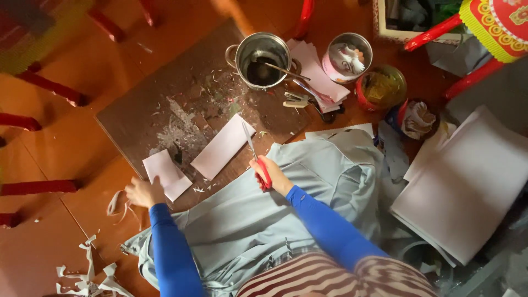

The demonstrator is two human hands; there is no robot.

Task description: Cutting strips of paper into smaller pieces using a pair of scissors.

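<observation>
head view, looking down at a floor workspace. right hand (270, 175) closed around the red handles of a pair of scissors (254, 154), blades pointing up and away over a long white paper strip (223, 146); cannot tell whether the blade tips touch it. left hand (144, 192) low at the left, fingers curled together, resting at the near edge of a smaller white paper piece (166, 174); cannot tell if it grips it. both papers lie on a dark board (181, 93) littered with tiny scraps. both arms in blue sleeves, over a grey cloth (242, 214) spread across the lap. at the board's far edge, a metal pot (262, 59) with a stick in it. a tin can (346, 57) and a stack of pale sheets (316, 74) just beside the pot. big stack of white paper (467, 187) at the right. paper trimmings (91, 272) on the orange floor, lower left.
</observation>
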